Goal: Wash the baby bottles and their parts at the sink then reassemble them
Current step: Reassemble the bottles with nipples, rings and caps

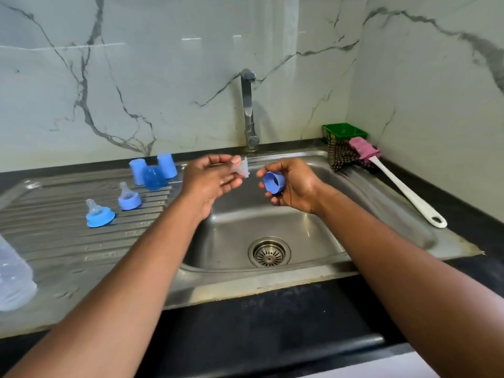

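Observation:
Over the steel sink (321, 230), my left hand (211, 180) pinches a clear silicone nipple (243, 168) between thumb and fingertips. My right hand (293, 186) grips a blue screw ring (273, 182), its opening turned toward the nipple. A small gap separates the two parts. On the ribbed draining board (54, 241) stand two blue rings with nipples fitted (99, 214) (129, 198). Behind them are two blue caps (137, 171) (167, 165) and a darker blue piece (155, 177). A clear bottle (13, 279) lies at the left edge, partly cut off.
The tap (248, 110) stands behind the basin with no water running; the drain strainer (269, 251) is at the bottom. On the right counter lie a pink-headed bottle brush with a white handle (398, 186), a dark scrubber (341, 158) and a green tub (343, 132).

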